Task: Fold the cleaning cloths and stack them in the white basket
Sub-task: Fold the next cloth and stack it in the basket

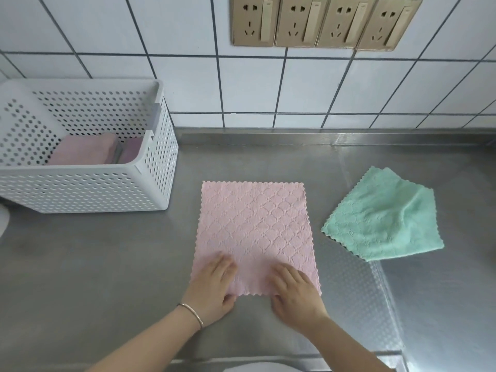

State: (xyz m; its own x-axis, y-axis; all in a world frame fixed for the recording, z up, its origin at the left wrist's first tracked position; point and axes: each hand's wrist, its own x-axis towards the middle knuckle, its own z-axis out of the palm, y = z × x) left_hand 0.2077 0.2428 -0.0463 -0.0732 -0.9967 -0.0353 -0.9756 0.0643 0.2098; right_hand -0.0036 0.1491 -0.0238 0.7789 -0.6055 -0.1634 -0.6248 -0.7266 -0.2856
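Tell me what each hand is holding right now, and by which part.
Both the left hand and right hand grip the pink cloth at its near edge, fingers on top, thumbs at the hem.

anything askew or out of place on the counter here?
Only the green cloth: it lies rotated and rumpled with a raised fold, to the right of the pink cloth, which is spread flat and square. Both hands (left, right) pinch the pink cloth's near edge. The white basket stands upright with folded cloths inside. No spills or damage.
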